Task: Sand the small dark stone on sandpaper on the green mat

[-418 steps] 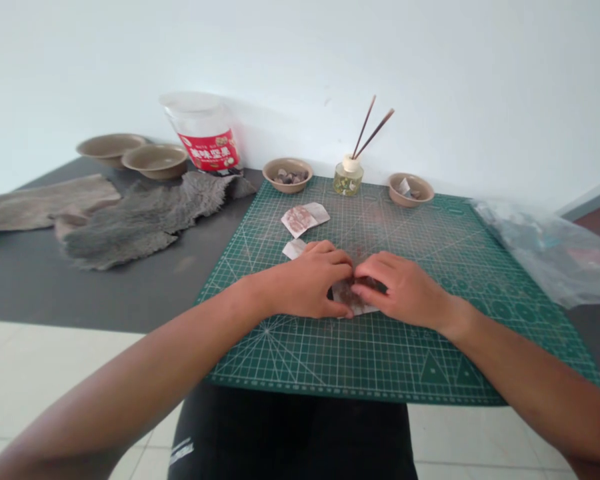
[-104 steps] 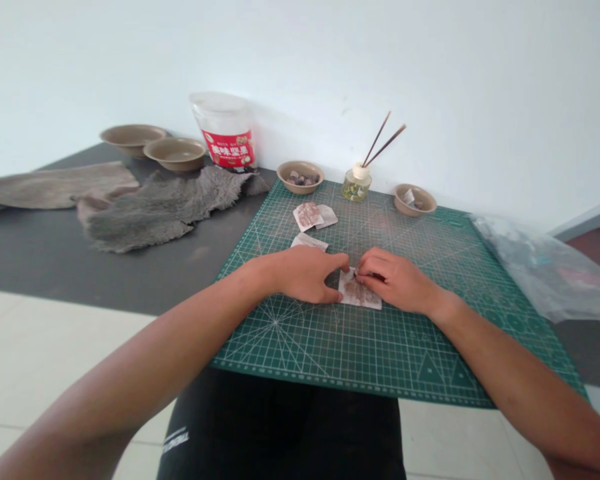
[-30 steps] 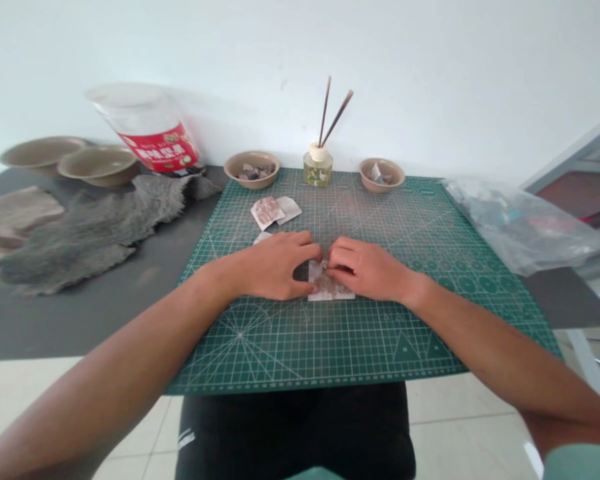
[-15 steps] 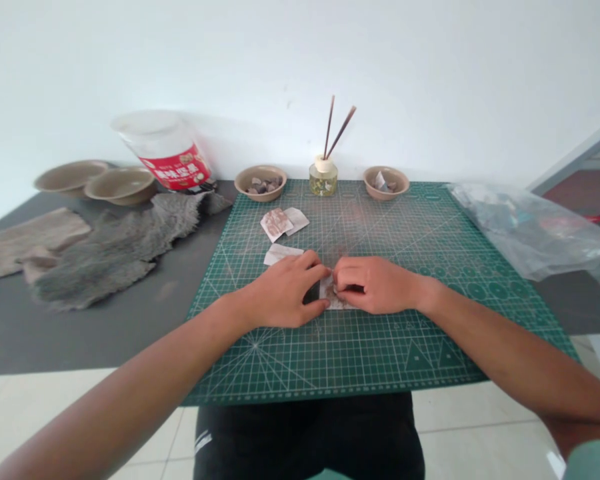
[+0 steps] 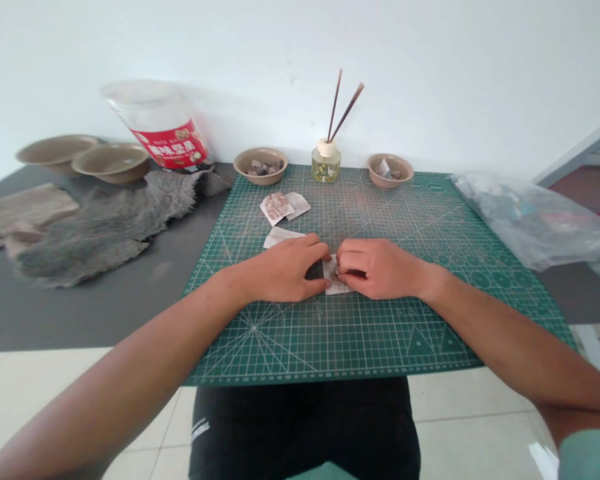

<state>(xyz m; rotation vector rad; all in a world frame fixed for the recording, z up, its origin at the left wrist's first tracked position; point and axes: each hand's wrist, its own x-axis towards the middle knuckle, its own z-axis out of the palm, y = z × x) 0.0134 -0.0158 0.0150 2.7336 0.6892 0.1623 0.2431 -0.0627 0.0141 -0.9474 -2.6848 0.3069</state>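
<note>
A small white piece of paper (image 5: 336,288) with brownish smudges lies flat on the green cutting mat (image 5: 290,347). My left hand (image 5: 293,268) rests at its left edge, thumb and forefinger apart, their tips pressing on the paper. Over the right part of the same paper, my right hand (image 5: 373,268) is closed in a pinch. Whatever it pinches is mostly hidden by the fingers. Just beyond my left hand lies another white paper piece (image 5: 281,237). Farther back, a brown-smeared paper square (image 5: 277,207) overlaps a paler paper square (image 5: 297,205).
Along the wall stand a bowl of stone-like chunks (image 5: 261,179), a reed diffuser (image 5: 326,164) and a bowl with paper and chunks (image 5: 390,180). To the left are a grey ragged cloth (image 5: 105,230), brown bowls (image 5: 111,163) and a red-labelled jar (image 5: 167,137). A plastic bag (image 5: 535,220) lies right.
The whole scene sits slightly higher in the picture as the camera tilts down. Both hands stay at the same paper, in nearly the same pose.
</note>
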